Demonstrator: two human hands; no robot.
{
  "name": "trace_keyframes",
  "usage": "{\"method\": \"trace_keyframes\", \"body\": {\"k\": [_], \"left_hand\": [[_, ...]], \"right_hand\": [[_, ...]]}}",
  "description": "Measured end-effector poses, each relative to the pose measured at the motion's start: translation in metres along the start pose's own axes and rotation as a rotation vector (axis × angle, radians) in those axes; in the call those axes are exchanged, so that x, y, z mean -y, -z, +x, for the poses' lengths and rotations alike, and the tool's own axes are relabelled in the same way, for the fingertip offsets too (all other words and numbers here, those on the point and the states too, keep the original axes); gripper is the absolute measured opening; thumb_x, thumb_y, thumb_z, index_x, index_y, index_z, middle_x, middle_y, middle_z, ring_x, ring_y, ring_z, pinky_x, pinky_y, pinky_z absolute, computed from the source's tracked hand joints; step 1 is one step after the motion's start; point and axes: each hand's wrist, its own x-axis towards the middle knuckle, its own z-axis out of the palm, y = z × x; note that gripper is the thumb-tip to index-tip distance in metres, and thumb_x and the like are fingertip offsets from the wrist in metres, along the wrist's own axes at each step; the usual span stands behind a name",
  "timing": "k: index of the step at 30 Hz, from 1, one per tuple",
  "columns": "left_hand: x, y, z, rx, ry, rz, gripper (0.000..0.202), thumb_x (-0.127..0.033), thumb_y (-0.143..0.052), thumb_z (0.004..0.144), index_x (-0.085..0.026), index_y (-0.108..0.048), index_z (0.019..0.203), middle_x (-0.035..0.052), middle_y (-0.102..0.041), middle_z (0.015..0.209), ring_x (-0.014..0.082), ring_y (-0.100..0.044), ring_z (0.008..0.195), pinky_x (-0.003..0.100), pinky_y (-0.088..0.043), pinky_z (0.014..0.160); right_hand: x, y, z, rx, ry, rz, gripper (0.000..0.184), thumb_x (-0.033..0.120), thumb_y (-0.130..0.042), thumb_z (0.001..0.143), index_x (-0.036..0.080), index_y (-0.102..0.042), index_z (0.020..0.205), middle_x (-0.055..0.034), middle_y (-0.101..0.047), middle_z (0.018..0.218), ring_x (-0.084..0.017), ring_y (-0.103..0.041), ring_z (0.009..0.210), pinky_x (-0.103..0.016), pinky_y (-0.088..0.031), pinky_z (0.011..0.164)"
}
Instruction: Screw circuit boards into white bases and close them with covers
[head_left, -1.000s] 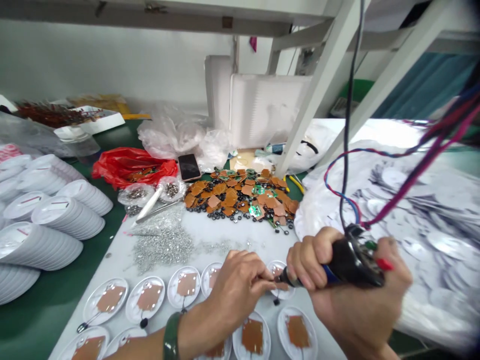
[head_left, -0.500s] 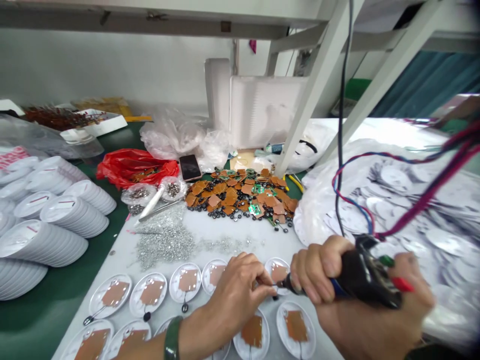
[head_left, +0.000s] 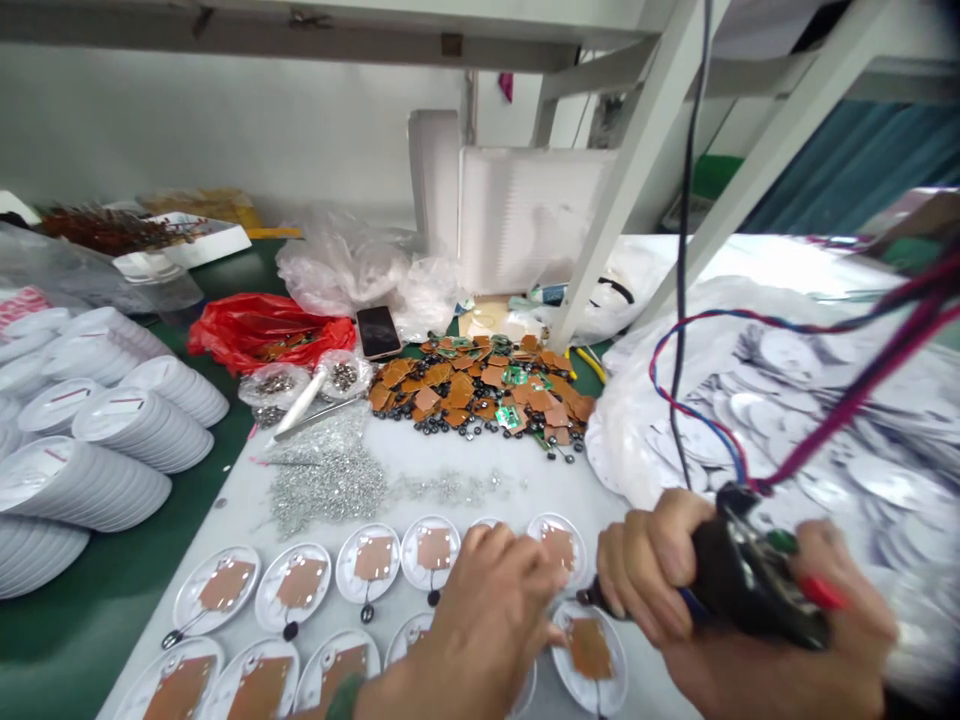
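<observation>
My right hand (head_left: 709, 650) is wrapped round a black electric screwdriver (head_left: 757, 575) with wires running from its back end. The tool lies nearly level, its tip pointing left. Beside that tip, my left hand (head_left: 487, 610) has its fingertips bent together in a pinch, slightly blurred; anything between them is too small to make out. Both hands are over white round dishes holding brown circuit boards. One such dish (head_left: 619, 655) sits just below the tip, and another dish (head_left: 577, 530) lies behind it. Part of the rows is covered by my left hand.
A heap of small silvery screws (head_left: 326, 485) lies behind the rows, with a pile of brown boards (head_left: 457, 385) farther back. Stacked white dishes (head_left: 82, 485) stand at left. A plastic bag of white discs (head_left: 780, 400) fills the right, and a black cable (head_left: 682, 250) hangs down.
My left hand has shifted a little right and nearer, its fingers now by the front right dish. The screwdriver in my right hand has moved slightly right and down.
</observation>
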Motion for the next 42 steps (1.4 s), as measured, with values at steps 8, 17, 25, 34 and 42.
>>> {"method": "trace_keyframes", "body": {"k": [8,17,25,34,42], "left_hand": [[-0.014,-0.044,-0.031,-0.228,-0.365,0.355,0.018,-0.018,-0.064,0.096,-0.018,-0.066,0.077,-0.0010,-0.070,0.081,0.0145,-0.046,0.066,0.034,-0.028,0.062],[-0.013,-0.046,-0.030,-0.167,-0.371,0.339,0.020,-0.019,-0.064,0.096,-0.018,-0.068,0.076,0.0006,-0.068,0.075,0.0165,-0.042,0.065,0.036,-0.026,0.062],[-0.011,-0.052,-0.035,-0.079,-0.320,0.267,0.014,-0.019,-0.064,0.097,-0.019,-0.068,0.084,0.0002,-0.073,0.077,0.0177,-0.048,0.067,0.037,-0.025,0.061],[-0.006,-0.061,-0.035,-0.185,-0.334,0.284,0.021,-0.015,-0.059,0.098,-0.018,-0.066,0.078,-0.0011,-0.072,0.073,0.0146,-0.051,0.061,0.035,-0.031,0.059],[0.005,-0.078,-0.044,-0.057,-0.182,0.325,0.005,-0.025,-0.070,0.088,-0.021,-0.072,0.092,-0.0008,-0.062,0.057,0.0160,-0.052,0.052,0.030,-0.030,0.043]], "right_hand": [[-0.020,0.031,-0.019,0.065,-0.171,-0.021,0.059,0.073,-0.041,0.091,0.022,-0.068,0.078,-0.0019,-0.054,0.058,-0.016,-0.046,0.052,-0.030,-0.039,0.053],[-0.031,0.033,-0.016,0.050,-0.180,-0.051,0.057,0.071,-0.042,0.091,0.021,-0.064,0.075,-0.0011,-0.054,0.056,-0.015,-0.044,0.052,-0.029,-0.036,0.052],[-0.034,0.022,-0.009,-0.018,-0.151,-0.095,0.055,0.069,-0.044,0.089,0.021,-0.060,0.066,0.0002,-0.048,0.047,-0.013,-0.038,0.042,-0.026,-0.030,0.042],[-0.029,0.020,-0.011,0.015,-0.168,-0.237,0.062,0.078,-0.044,0.085,0.021,-0.059,0.065,-0.0010,-0.050,0.050,-0.014,-0.040,0.044,-0.028,-0.032,0.044],[-0.013,-0.006,0.034,-0.122,0.139,-0.333,0.061,0.079,-0.037,0.090,0.024,-0.061,0.078,-0.0023,-0.058,0.061,-0.018,-0.051,0.055,-0.032,-0.043,0.052]]}}
